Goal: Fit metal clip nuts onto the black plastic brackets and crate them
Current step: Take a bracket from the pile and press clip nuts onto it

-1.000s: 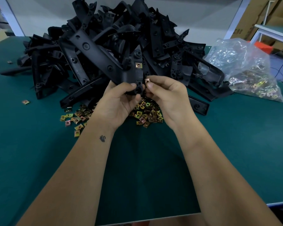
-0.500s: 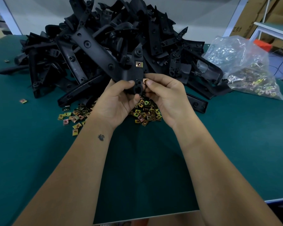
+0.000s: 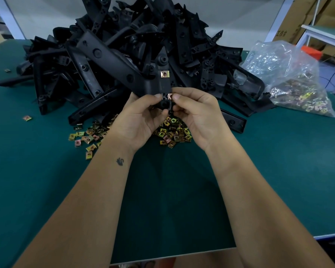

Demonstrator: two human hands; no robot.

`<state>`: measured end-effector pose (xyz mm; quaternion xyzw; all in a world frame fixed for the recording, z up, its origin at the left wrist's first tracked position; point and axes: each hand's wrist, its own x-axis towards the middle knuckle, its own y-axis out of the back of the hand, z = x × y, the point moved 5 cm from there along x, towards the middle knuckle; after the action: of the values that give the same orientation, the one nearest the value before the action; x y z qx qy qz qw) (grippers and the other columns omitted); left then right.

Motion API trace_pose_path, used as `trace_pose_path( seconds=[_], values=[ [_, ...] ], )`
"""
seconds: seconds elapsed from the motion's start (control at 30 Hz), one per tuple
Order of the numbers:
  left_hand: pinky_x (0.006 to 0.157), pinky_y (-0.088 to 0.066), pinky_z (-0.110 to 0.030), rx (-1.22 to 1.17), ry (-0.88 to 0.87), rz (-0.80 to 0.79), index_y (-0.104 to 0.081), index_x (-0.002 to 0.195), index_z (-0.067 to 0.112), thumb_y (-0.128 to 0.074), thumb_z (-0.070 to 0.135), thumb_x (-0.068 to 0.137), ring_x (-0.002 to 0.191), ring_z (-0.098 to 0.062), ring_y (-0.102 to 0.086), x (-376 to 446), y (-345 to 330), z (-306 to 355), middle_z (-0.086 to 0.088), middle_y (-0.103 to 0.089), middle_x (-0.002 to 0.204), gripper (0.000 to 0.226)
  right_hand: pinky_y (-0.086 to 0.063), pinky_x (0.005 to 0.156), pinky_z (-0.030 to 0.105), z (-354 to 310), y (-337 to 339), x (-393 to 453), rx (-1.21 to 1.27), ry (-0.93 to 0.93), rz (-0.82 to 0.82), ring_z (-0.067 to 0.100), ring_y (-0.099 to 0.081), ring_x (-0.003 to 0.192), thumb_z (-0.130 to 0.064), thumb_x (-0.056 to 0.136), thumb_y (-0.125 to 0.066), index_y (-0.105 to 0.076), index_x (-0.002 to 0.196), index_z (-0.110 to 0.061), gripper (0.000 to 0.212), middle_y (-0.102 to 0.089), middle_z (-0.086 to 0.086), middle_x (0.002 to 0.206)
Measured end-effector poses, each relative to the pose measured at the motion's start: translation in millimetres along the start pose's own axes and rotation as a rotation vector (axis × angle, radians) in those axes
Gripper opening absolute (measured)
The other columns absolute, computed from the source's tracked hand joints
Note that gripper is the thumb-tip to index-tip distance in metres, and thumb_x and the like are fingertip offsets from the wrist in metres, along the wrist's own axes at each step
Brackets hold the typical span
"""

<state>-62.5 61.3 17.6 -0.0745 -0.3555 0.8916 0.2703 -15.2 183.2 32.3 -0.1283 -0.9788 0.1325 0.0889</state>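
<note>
Pressed nearer its slot than a second ago, a clip nut (image 3: 169, 96) is being pinched by right hand (image 3: 196, 115) fingers against the bracket (image 3: 163, 85), which is being gripped by the left hand (image 3: 141, 117) above the table (image 3: 46, 180), near the pile (image 3: 135, 51).

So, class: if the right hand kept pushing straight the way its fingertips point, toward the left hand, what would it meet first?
Probably the held bracket: the right hand pinches a clip nut against its edge, with the left hand just beyond.
</note>
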Motion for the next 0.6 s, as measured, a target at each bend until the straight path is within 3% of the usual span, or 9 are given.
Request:
trace_pose_path(
  seconds=[0.17, 0.33, 0.47, 0.6],
  values=[
    [0.065, -0.055, -0.019, 0.08, -0.017, -0.063, -0.059, 0.118, 0.017, -0.066, 0.011, 0.087, 0.087, -0.012, -0.069, 1.0, -2.3, -2.5, -0.001, -0.071, 0.108, 0.033, -0.05, 0.067, 0.019, -0.6, -1.4, 0.2, 0.117, 0.027, 0.01, 0.005, -0.057, 0.066, 0.005, 0.09, -0.061, -0.066, 0.112, -0.009, 0.027, -0.064, -0.003, 0.073],
    [0.07, -0.056, -0.021, 0.207, -0.05, -0.07, -0.055, 0.123, 0.02, -0.07, 0.018, 0.081, 0.089, -0.008, -0.069, 1.4, -3.8, -5.2, 0.006, -0.071, 0.109, 0.045, -0.044, 0.066, 0.02, -2.6, 1.5, -0.2, 0.028, 0.079, 0.038, 0.002, -0.051, 0.061, 0.005, 0.088, -0.061, -0.063, 0.117, -0.014, 0.035, -0.059, -0.011, 0.06],
    [0.072, -0.056, -0.022, 0.262, -0.063, -0.037, -0.05, 0.133, 0.017, -0.07, 0.019, 0.082, 0.097, -0.009, -0.068, 1.0, -3.2, -4.5, 0.004, -0.069, 0.114, 0.055, -0.045, 0.061, 0.018, -4.6, 3.1, 0.2, -0.075, 0.127, 0.048, 0.002, -0.052, 0.061, 0.004, 0.088, -0.062, -0.064, 0.116, -0.015, 0.034, -0.06, -0.009, 0.065],
    [0.073, -0.056, -0.023, 0.288, -0.059, 0.003, -0.05, 0.136, 0.016, -0.063, 0.011, 0.093, 0.106, -0.014, -0.065, 2.0, -0.5, -6.7, -0.001, -0.066, 0.123, 0.045, -0.046, 0.06, 0.019, -5.1, 1.1, 0.4, -0.172, 0.173, 0.055, 0.008, -0.057, 0.07, 0.004, 0.091, -0.059, -0.064, 0.118, -0.014, 0.033, -0.066, -0.002, 0.079]
  ],
)
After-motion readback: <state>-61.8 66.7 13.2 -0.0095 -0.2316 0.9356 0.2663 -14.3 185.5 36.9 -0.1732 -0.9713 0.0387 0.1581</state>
